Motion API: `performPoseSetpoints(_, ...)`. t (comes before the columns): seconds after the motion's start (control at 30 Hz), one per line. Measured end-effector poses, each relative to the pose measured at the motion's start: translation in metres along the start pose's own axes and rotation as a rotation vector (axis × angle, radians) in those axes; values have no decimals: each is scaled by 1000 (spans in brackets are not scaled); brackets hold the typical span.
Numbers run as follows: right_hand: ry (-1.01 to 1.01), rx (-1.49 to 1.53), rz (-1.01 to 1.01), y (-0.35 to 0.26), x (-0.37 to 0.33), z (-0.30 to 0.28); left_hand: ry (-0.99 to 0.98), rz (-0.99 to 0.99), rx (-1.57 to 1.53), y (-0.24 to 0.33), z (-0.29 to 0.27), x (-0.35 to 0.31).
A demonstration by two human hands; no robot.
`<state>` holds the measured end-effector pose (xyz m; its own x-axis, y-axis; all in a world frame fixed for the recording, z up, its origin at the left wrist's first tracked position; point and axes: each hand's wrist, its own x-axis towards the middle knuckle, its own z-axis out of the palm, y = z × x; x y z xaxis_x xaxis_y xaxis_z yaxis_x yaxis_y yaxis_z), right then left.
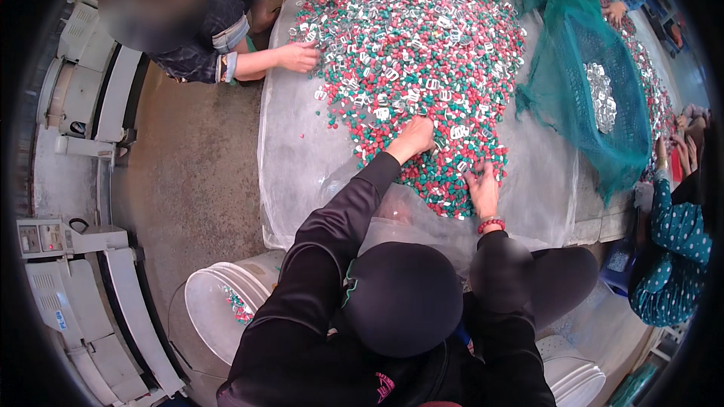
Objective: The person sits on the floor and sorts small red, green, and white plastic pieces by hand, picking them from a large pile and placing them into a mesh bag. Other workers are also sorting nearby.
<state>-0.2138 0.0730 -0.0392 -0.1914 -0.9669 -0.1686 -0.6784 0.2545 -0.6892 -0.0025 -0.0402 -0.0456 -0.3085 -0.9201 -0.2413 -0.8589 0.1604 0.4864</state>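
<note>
A broad heap of small red, green and white pieces [422, 60] is spread across a pale sheet [302, 173], with white buckle-like parts [383, 113] scattered through it. Toward the heap's near end, the pieces are reached by the person's left hand [417, 137], its fingers pointed down among them; whether anything is grasped cannot be told. The right hand [485, 194], its wrist circled by a red beaded bracelet [492, 224], is placed at the heap's right edge with fingers parted and bent; its grip cannot be told either. At the heap's left side, a co-worker's hand [299, 56] is rested. Clear parts [601, 98] are held within teal netting [554, 68] at right, and nested white buckets [202, 309] are set on the floor at left.
</note>
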Motion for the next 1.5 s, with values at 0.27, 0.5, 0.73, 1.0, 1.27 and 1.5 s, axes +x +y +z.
performPoseSetpoints(0.27, -76, -98, -121, 3, 18, 16, -74, -117, -878, -5, -56, -50)
performPoseSetpoints(0.5, -409, 1510, 327, -10, 7, -13, -143, 191, -2086, 12, -65, -52)
performPoseSetpoints(0.73, -485, 1821, 397, -25, 2, -47, -71, 263, -679, 27, -46, 1)
performPoseSetpoints(1.0, -446, 1892, 376, -21, -2, -45, 32, 242, -2, 17, 7, 7)
performPoseSetpoints(1.27, -265, 1899, 501, -2, 5, -45, -31, -89, -1178, 3, -62, -7)
performPoseSetpoints(1.5, -202, 1673, 462, -5, -2, -41, -264, -141, -1736, 48, -56, 15)
